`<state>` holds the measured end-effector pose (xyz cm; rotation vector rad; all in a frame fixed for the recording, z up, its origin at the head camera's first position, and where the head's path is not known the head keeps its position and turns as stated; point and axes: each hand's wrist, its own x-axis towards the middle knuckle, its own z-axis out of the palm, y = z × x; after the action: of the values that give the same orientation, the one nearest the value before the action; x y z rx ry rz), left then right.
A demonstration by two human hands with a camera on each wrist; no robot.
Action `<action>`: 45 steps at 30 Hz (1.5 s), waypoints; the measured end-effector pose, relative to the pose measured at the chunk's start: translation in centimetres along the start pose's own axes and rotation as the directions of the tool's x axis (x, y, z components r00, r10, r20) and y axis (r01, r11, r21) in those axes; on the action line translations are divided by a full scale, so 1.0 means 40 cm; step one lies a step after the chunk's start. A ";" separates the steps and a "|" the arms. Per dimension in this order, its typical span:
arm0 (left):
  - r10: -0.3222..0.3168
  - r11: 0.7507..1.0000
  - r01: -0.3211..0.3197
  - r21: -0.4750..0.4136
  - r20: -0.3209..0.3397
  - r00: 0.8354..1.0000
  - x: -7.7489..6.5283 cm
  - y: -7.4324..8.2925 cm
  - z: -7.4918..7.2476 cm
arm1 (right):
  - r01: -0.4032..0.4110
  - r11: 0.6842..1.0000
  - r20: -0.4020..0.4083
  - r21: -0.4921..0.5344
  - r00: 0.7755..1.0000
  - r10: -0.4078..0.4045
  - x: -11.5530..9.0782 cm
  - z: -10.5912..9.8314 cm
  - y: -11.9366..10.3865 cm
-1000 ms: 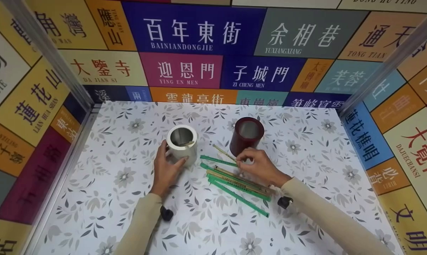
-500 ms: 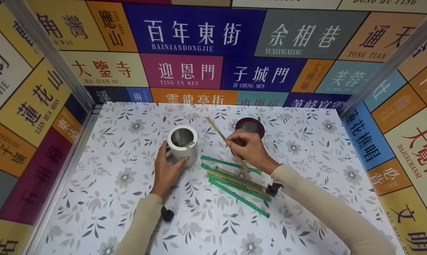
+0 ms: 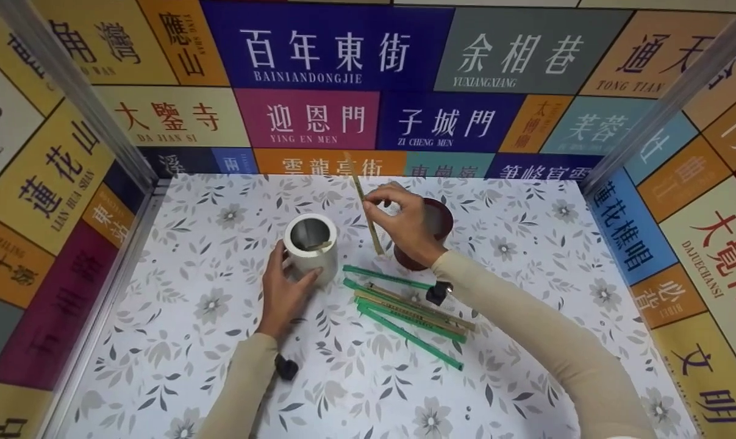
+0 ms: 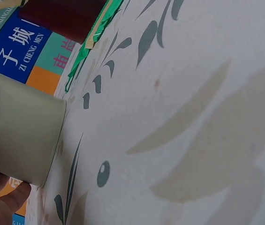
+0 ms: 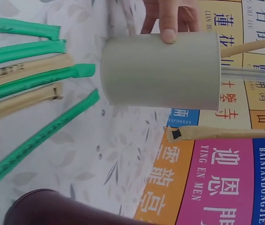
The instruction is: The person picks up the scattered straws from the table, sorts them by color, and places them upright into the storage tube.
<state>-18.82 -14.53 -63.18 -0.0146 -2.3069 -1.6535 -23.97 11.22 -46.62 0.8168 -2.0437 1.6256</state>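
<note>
A white cylindrical cup (image 3: 316,267) stands upright on the table, and my left hand (image 3: 282,299) grips its left side with fingers and thumb around the wall. One tan wrapped straw (image 5: 249,48) sticks out of its mouth in the right wrist view. My right hand (image 3: 401,222) pinches another tan wrapped straw (image 3: 374,231) by its middle. That straw is near upright in the air, between the white cup and a dark red cup (image 3: 446,218). The right hand partly hides the dark red cup. Several green wrapped straws (image 3: 416,340) and tan ones (image 3: 459,322) lie in front of the cups.
The tabletop (image 3: 215,360) has a white floral covering. Printed panels (image 3: 319,122) with large characters enclose it at the back and both sides, with metal posts (image 3: 127,134) at the corners.
My right hand has lifted a tan straw from the pile, moved up and left past the dark red cup, and turned the straw closer to upright. The left hand stays on the white cup.
</note>
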 end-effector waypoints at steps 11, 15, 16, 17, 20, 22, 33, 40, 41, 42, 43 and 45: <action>-0.011 1.000 0.011 -0.001 -0.002 1.000 -0.005 0.002 -0.003 | 0.019 0.998 -0.078 0.064 0.997 -0.014 0.055 0.071 -0.015; -0.003 1.000 0.003 -0.007 -0.003 1.000 -0.004 0.003 0.002 | 0.002 0.997 -0.083 0.079 0.996 0.005 0.069 0.081 -0.023; 0.000 1.000 0.000 -0.013 -0.002 1.000 -0.003 0.004 0.002 | -0.004 0.997 -0.083 0.082 0.996 0.011 0.072 0.085 -0.024; 0.003 1.000 -0.003 -0.014 -0.003 1.000 -0.003 0.004 0.002 | -0.009 0.996 -0.082 0.085 0.997 0.016 0.074 0.089 -0.025; 0.017 0.999 -0.017 -0.027 0.000 1.000 0.000 0.006 0.002 | -0.015 0.996 -0.080 0.093 0.997 0.022 0.076 0.098 -0.025; 0.018 0.999 -0.018 -0.028 0.002 1.000 0.001 0.006 0.004 | -0.004 0.996 -0.088 0.092 0.996 0.012 0.076 0.104 -0.027; -0.009 1.000 0.009 0.003 0.004 1.000 -0.001 0.000 0.003 | 0.069 0.991 -0.079 0.115 0.995 -0.060 0.053 0.150 -0.018; -0.002 1.000 0.002 -0.004 0.010 1.000 -0.001 0.002 0.000 | 0.000 0.994 -0.037 0.113 0.999 0.004 -0.004 0.162 0.017; 0.000 1.000 0.000 -0.006 0.009 1.000 -0.001 0.002 0.000 | -0.018 0.994 -0.027 0.107 0.999 0.021 -0.012 0.161 0.022; 0.003 1.000 -0.003 -0.010 0.009 1.000 -0.002 0.002 0.000 | -0.038 0.994 -0.015 0.103 0.999 0.039 -0.020 0.160 0.029; 0.004 1.000 -0.003 -0.012 0.009 1.000 -0.001 0.002 0.000 | -0.057 0.994 0.000 0.097 0.998 0.058 -0.027 0.157 0.033; 0.009 1.000 -0.009 -0.011 0.009 1.000 -0.002 0.001 0.000 | -0.097 0.992 0.039 0.083 0.995 0.094 -0.041 0.148 0.042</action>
<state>-18.74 -14.50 -63.14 -0.0353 -2.3011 -1.6653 -23.59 6.05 -50.35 0.7919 -2.0793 1.7722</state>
